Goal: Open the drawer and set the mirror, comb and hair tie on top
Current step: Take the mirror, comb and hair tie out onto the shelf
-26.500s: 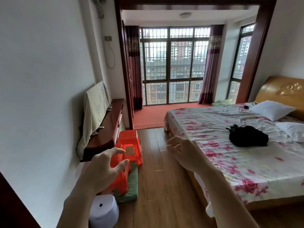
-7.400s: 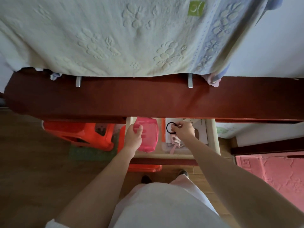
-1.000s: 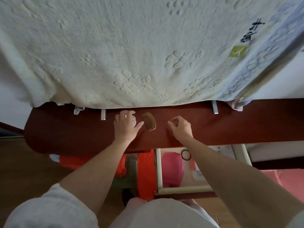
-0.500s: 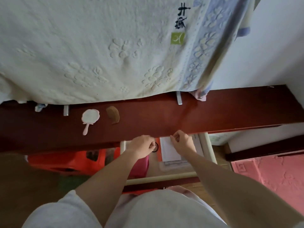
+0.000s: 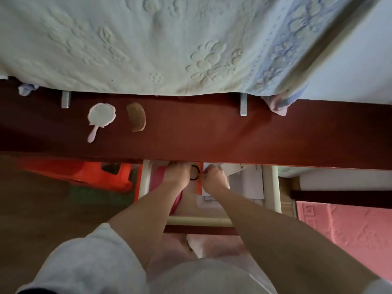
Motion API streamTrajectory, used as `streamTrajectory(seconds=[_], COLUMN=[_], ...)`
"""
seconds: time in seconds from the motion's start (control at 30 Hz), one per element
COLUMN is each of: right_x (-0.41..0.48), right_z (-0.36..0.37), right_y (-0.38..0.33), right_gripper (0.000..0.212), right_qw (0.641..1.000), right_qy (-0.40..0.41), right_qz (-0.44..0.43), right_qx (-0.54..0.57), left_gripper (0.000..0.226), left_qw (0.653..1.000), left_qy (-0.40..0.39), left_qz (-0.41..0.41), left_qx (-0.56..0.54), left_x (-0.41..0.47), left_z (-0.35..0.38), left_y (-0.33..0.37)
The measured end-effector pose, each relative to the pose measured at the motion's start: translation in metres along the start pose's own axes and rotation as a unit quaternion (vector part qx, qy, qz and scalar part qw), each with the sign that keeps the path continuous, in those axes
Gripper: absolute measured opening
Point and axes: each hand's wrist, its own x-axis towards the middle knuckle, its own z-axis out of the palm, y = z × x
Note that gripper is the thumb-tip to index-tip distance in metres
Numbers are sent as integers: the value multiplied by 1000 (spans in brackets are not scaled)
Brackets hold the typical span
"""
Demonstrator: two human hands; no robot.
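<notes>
A small white hand mirror [image 5: 101, 116] with a pink handle lies on the dark red top of the cabinet [image 5: 212, 134], and a brown wooden comb [image 5: 136, 117] lies just right of it. Below the cabinet's front edge the drawer [image 5: 269, 187] is pulled open. Both my hands are inside it, close under the edge. My left hand [image 5: 177, 174] has its fingers curled onto the black hair tie [image 5: 196, 172]. My right hand [image 5: 214, 180] is closed just right of the tie, touching an orange box edge [image 5: 199, 187].
A pale embossed cloth [image 5: 148, 43] hangs over something standing on the cabinet top, with two metal feet [image 5: 243, 107] showing. The drawer holds a pink item [image 5: 158, 179] and white papers [image 5: 248, 183]. Orange stools [image 5: 84, 172] stand on the floor at left. A pink rug [image 5: 343, 225] lies at right.
The mirror and comb lie on the top, where my hands were a second ago. Both hands have gone down into the drawer and closed in on the hair tie.
</notes>
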Motion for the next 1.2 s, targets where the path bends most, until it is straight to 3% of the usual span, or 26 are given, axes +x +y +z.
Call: streamTrajectory(seconds=[0.03,0.1,0.17,0.23,0.3,0.37,0.5,0.6,0.77,0.93,1.03,1.2], right_x=[5,10,12,11,7,-1,-27,-42,-51,-39,-36,-25], right_z=[5,12,14,14,12,6,-10,-22,-49,-69,-74,-67], right_y=[-3,-7,-10,-11,-8,-2,4,-2,-35,-80,-105,-133], right_gripper=[32,32,29,26,19,14,20,19,14,10,10,13], right_qw=[1000,999,999,1000,1000,998,993,986,933,881,843,844], right_qy=[0,2,6,5,2,-9,-39,-38,-35,49,41,41], right_qz=[5,12,9,1,-20,-32,-44,-64,-50,-13,2,-3], right_qx=[-17,-38,-40,-27,14,48,103,152,355,471,536,535], left_gripper=[6,29,35,30,14,19,16,8,15,25,24,32], left_qw=[1000,999,997,997,999,999,987,953,891,842,844,856], left_qy=[8,43,66,74,32,20,0,-3,52,98,109,130], left_qz=[-1,19,31,35,25,13,41,54,15,3,25,29], left_qx=[-6,-8,-4,-8,-13,-29,-157,-298,-450,-530,-525,-500], left_x=[4,13,17,12,4,-3,-27,-41,-50,-51,-48,-41], left_z=[2,15,27,16,1,-4,-12,-26,-64,-94,-103,-111], left_y=[-2,-8,-14,-7,-4,-4,-8,-8,-18,-34,-42,-63])
